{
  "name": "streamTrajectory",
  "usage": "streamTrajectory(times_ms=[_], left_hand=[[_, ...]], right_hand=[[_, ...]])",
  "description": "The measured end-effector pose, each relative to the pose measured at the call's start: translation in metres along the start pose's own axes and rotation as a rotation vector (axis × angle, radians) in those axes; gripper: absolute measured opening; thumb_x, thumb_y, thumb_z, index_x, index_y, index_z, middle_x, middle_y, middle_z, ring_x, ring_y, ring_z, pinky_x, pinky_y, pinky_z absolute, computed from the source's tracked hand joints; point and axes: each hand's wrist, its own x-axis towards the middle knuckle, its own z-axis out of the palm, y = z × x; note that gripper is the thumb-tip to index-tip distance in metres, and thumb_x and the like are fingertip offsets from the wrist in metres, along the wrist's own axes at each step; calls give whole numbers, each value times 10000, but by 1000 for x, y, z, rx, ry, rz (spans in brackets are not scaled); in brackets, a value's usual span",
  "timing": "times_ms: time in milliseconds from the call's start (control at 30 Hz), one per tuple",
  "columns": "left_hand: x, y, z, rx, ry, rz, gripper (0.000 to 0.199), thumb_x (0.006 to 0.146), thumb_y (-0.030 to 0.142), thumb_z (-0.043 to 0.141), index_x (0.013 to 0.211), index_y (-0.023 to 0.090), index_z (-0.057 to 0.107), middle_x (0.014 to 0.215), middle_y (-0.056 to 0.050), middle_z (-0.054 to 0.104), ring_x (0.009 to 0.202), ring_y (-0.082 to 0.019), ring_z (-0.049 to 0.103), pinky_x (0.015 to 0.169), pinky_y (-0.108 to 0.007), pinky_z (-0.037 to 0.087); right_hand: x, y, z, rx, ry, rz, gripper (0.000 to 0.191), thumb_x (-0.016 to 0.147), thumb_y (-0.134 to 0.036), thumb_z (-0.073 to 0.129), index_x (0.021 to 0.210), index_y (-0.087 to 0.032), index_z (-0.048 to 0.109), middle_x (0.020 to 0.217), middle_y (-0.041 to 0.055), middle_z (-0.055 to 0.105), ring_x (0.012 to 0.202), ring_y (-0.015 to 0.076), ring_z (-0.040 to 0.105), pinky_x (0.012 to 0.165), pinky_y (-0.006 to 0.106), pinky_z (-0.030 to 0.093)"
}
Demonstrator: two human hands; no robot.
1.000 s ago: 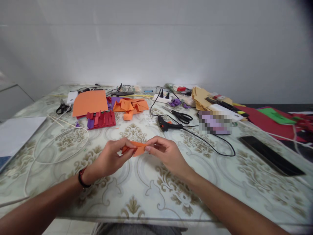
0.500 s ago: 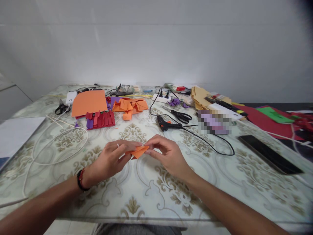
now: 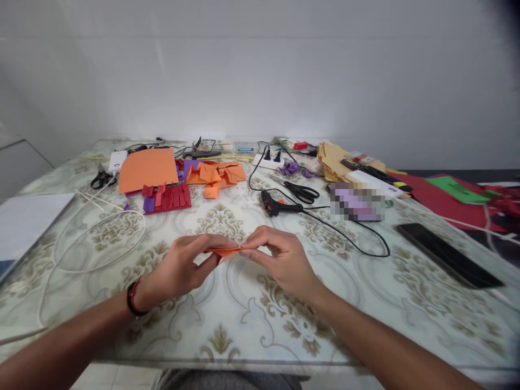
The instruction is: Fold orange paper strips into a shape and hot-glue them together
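Note:
A small piece of folded orange paper (image 3: 225, 252) is held between my two hands, above the front middle of the patterned tablecloth. My left hand (image 3: 189, 262) grips its left part, thumb below and fingers laid along the top. At the paper's right tip, my right hand (image 3: 278, 257) pinches with thumb and forefinger. Part of the paper is hidden behind the left fingers. Beyond the hands lie several folded orange paper pieces (image 3: 217, 176) and a row of folded red paper strips (image 3: 173, 196).
A black glue gun (image 3: 280, 206) and black-handled scissors (image 3: 301, 192) lie past my right hand. A dark phone (image 3: 447, 254) rests at the right. Orange sheets (image 3: 148, 169) and a looped white cable (image 3: 101, 271) are at the left. A power strip (image 3: 268, 161) stands farther back.
The orange paper has tilted and now shows a narrower face. My left fingers have shifted slightly right over its top, and both hands stay on it.

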Motion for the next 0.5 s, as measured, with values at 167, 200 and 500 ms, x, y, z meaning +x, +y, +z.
streamTrajectory(times_ms=[167, 200, 500], left_hand=[[-3, -1, -2, -72, -54, -53, 363, 935, 102, 600, 1274, 230, 607, 1128, -72, 776, 970, -172, 766, 849, -260, 617], [-4, -2, -1, -83, -58, -71, 396, 937, 132, 617, 1318, 232, 580, 1160, -86, 759, 1003, -190, 753, 873, -287, 611], [-9, -13, 11, -522, 1, -381, 343, 1018, 248, 580, 1338, 236, 458, 895, -43, 737, 801, -162, 724, 725, -266, 566]], right_hand=[[2, -1, 0, 103, -9, 98, 96, 841, -316, 822, 812, -234, 782, 800, 35, 733, 746, 183, 663, 717, 327, 512], [2, -1, -1, 132, -10, 120, 114, 832, -327, 827, 799, -230, 777, 788, 32, 726, 736, 180, 654, 708, 321, 505], [7, -5, -4, 258, -10, 329, 251, 828, -397, 802, 747, -196, 675, 692, -8, 642, 642, 138, 563, 635, 276, 448]])
